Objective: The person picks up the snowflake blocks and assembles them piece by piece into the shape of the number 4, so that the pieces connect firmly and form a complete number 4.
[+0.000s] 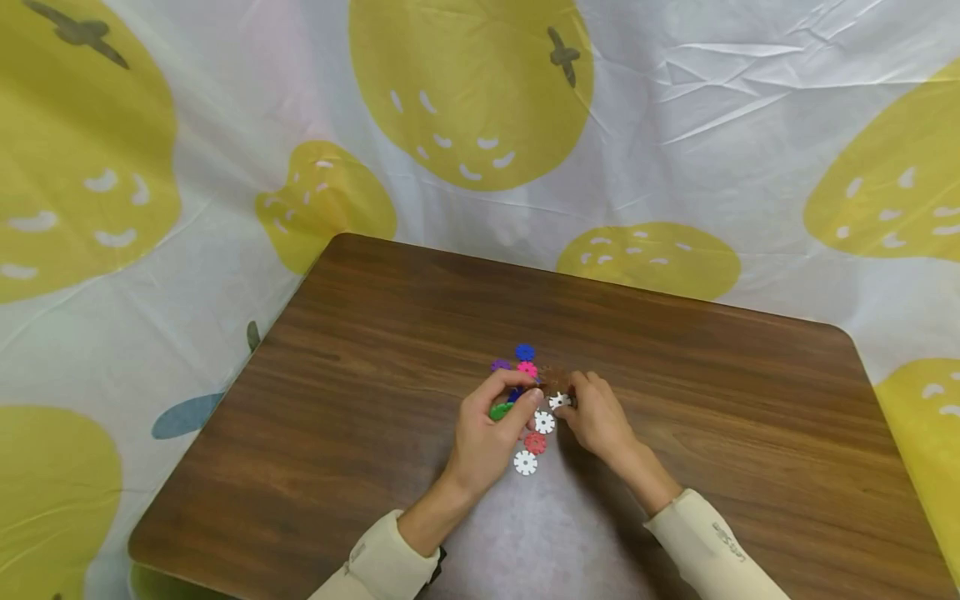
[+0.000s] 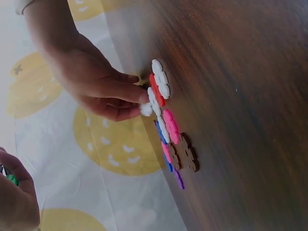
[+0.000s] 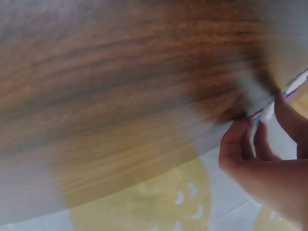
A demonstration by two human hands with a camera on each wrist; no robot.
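My left hand (image 1: 483, 425) holds a green notched disc (image 1: 499, 412) between curled fingers and thumb, with a dark blue disc beside it. A sliver of the green also shows in the left wrist view. Just to its right, my right hand (image 1: 602, 423) pinches a white notched disc (image 1: 559, 402); in the right wrist view that white piece is blurred. Around the hands on the table lie flat notched discs: white (image 1: 544, 422), red (image 1: 536, 443), another white (image 1: 526, 463), pink (image 1: 527, 367), blue (image 1: 525, 352), purple (image 1: 499, 365) and brown (image 2: 189, 152).
The dark wooden table (image 1: 360, 367) has rounded corners, and its far edge meets a white cloth (image 1: 720, 125) printed with yellow fruit. Both cream sleeves (image 1: 712, 542) reach in from the near side.
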